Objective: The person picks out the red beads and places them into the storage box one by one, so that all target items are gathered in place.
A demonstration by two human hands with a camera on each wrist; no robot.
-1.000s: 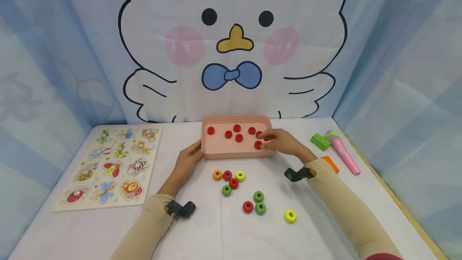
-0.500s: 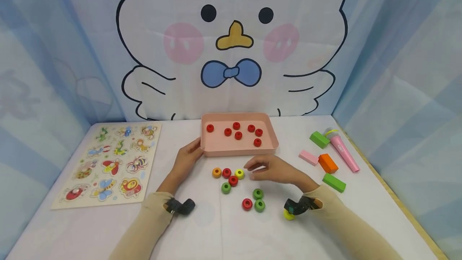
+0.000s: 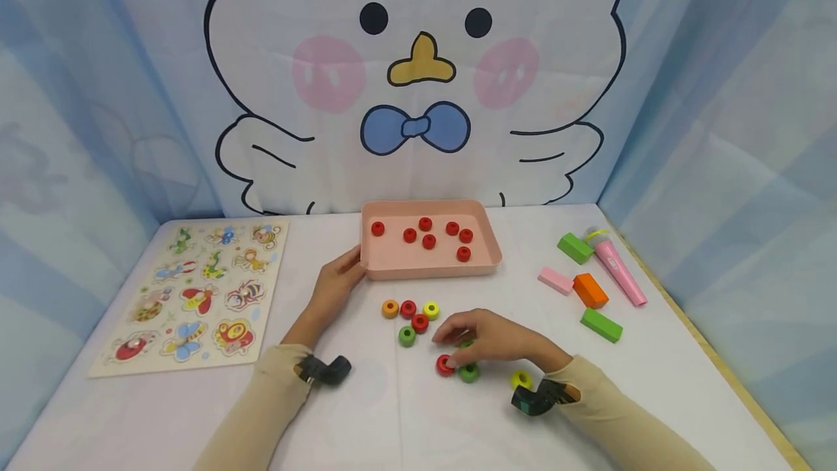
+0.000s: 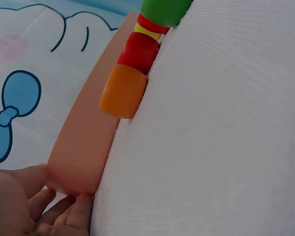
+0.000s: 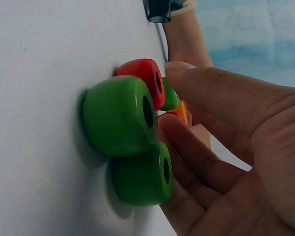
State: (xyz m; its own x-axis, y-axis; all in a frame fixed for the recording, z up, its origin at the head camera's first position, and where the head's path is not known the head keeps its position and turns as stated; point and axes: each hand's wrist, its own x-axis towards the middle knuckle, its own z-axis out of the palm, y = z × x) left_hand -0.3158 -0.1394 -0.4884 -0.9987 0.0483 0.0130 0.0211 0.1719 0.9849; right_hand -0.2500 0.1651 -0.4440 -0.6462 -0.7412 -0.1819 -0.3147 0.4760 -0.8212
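Note:
A pink tray (image 3: 392, 262) holding several red beads (image 3: 463, 254) stands at the back of the table. My left hand (image 3: 335, 286) holds its left front corner; in the left wrist view the thumb and fingers (image 4: 37, 177) lie against that corner. My right hand (image 3: 500, 337) hovers low over three loose beads, thumb and fingers parted. The thumb tip is beside a red bead (image 3: 442, 365), and whether it touches is unclear. Two green beads (image 5: 113, 115) stand next to it, partly covered by the hand in the head view.
Orange (image 3: 389, 309), red, yellow and green beads cluster before the tray. A yellow bead (image 3: 521, 378) lies near the right wrist. Green, pink and orange blocks (image 3: 591, 291) and a pink toy microphone (image 3: 617, 269) lie right; an insect puzzle board (image 3: 196, 304) lies left.
My right hand has left the tray, where a red bead now lies, and come back toward me over the near beads. The left hand stays at the tray.

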